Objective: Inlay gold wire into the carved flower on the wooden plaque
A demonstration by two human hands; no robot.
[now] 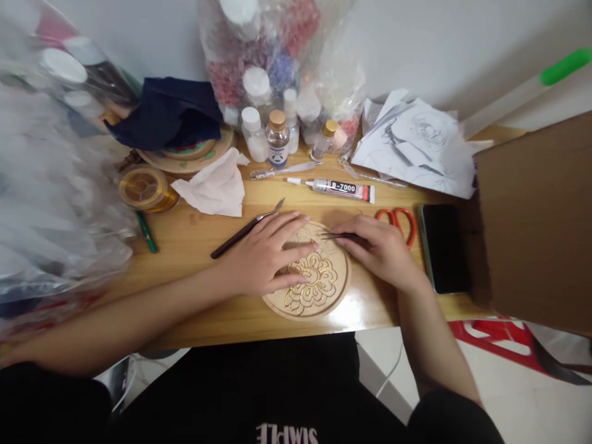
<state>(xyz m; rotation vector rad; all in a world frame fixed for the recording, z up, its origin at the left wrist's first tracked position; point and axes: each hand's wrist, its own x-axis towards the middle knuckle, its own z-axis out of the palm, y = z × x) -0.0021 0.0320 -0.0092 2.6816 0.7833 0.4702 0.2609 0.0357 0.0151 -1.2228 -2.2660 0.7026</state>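
Note:
A round wooden board (pixel 343 285) lies on the table before me, with a flower outlined in gold wire (pixel 313 277) and a pencil drawing on its upper part. My left hand (pixel 272 253) rests over the board's left side, fingers spread out and holding nothing. Pinched in my right hand (pixel 382 248) are dark tweezers (pixel 342 236); their tips point left over the drawn part of the board. Whether the tips grip anything is too small to tell. A dark-handled craft knife (pixel 240 238) with a thin metal tip lies just beyond my left hand.
Beyond the board lie a B-7000 glue tube (pixel 345 189), a pen (pixel 287 171) and several bottles (pixel 277 139). Orange-handled scissors (pixel 407 225), a phone (pixel 443 246) and a cardboard box (pixel 536 222) are to the right. A spool of gold wire (pixel 147 188) and crumpled tissue (pixel 217 185) sit left.

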